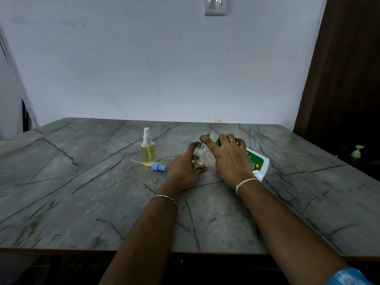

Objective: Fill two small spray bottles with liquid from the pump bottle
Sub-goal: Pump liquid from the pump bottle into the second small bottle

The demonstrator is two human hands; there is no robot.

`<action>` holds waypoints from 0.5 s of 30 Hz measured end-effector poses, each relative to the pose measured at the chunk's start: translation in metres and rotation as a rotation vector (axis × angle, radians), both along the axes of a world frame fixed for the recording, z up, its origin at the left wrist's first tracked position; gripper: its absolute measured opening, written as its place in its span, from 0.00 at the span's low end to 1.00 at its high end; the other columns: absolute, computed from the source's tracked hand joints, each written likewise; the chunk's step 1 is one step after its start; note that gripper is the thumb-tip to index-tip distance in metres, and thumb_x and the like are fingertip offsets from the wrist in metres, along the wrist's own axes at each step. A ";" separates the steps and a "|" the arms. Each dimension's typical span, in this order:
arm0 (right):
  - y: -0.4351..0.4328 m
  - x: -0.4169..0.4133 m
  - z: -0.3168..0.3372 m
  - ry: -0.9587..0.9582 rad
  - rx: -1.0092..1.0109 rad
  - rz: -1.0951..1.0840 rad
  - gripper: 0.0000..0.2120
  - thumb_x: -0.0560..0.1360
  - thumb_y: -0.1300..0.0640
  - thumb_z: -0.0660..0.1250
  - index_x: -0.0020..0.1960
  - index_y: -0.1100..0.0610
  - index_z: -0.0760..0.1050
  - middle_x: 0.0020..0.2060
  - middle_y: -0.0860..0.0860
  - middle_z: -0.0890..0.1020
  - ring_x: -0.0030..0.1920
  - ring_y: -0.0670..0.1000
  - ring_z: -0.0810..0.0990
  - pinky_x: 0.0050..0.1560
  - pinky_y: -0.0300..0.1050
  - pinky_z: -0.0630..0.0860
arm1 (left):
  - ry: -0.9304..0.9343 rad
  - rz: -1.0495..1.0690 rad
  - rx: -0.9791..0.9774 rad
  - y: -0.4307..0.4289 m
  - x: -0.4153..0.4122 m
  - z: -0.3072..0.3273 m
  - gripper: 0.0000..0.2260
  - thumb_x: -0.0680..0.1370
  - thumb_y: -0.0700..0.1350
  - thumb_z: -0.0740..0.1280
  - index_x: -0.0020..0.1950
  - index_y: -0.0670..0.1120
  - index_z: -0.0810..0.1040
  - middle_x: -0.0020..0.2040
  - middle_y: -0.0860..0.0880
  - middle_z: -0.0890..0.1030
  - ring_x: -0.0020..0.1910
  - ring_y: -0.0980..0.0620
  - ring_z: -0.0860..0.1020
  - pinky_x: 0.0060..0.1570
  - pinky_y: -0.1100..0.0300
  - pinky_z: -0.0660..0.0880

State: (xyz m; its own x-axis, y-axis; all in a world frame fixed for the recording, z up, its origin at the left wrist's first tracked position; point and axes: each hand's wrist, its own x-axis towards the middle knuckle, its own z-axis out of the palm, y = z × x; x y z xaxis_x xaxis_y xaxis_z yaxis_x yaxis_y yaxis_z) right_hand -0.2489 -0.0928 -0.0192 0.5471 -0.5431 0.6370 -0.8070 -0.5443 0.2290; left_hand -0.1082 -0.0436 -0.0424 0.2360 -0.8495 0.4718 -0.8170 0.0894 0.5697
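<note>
Left hand grips the small clear bottle, uncapped, upright on the table. Right hand wraps the tilted white pump bottle, green spout at the small clear bottle's mouth. A yellow-filled spray bottle stands left.

left: chain bracelet | right: pale band, ring (dark stone, perhaps), blue sleeve

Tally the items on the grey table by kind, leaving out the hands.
small spray bottles: 2 (capped spray bottle, open spray bottle in the left hand)
pump bottle: 1
loose spray cap: 1
Total: 4
</note>
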 end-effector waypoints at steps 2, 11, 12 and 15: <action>0.000 0.001 0.001 -0.001 0.011 0.001 0.37 0.70 0.61 0.67 0.72 0.43 0.52 0.56 0.57 0.74 0.59 0.59 0.71 0.59 0.57 0.68 | 0.004 -0.008 0.002 0.000 0.000 0.000 0.34 0.70 0.51 0.75 0.71 0.54 0.61 0.57 0.48 0.81 0.51 0.48 0.81 0.52 0.54 0.77; 0.001 0.005 0.001 -0.018 -0.007 0.016 0.34 0.71 0.61 0.66 0.71 0.45 0.55 0.56 0.57 0.74 0.59 0.59 0.71 0.58 0.58 0.68 | 0.020 0.003 -0.001 -0.002 0.002 -0.002 0.32 0.70 0.51 0.75 0.70 0.53 0.65 0.56 0.49 0.81 0.52 0.49 0.80 0.51 0.57 0.76; 0.001 0.004 0.000 -0.014 -0.009 0.015 0.35 0.70 0.61 0.66 0.72 0.45 0.54 0.55 0.57 0.74 0.58 0.59 0.72 0.58 0.58 0.68 | 0.021 0.004 -0.004 -0.002 0.002 -0.002 0.32 0.70 0.51 0.75 0.70 0.52 0.65 0.56 0.49 0.81 0.52 0.49 0.80 0.51 0.58 0.75; 0.000 0.001 -0.001 -0.003 -0.015 0.008 0.38 0.70 0.63 0.66 0.73 0.44 0.53 0.55 0.57 0.74 0.58 0.60 0.72 0.58 0.59 0.68 | 0.024 0.000 -0.011 -0.002 0.002 -0.002 0.31 0.70 0.50 0.75 0.69 0.51 0.66 0.55 0.49 0.81 0.52 0.50 0.80 0.51 0.59 0.75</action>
State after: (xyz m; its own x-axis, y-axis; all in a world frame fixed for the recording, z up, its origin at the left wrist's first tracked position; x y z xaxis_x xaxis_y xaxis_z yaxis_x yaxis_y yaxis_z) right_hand -0.2475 -0.0926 -0.0199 0.5494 -0.5293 0.6465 -0.8033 -0.5474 0.2345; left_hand -0.1058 -0.0453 -0.0446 0.2476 -0.8443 0.4752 -0.8028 0.0957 0.5885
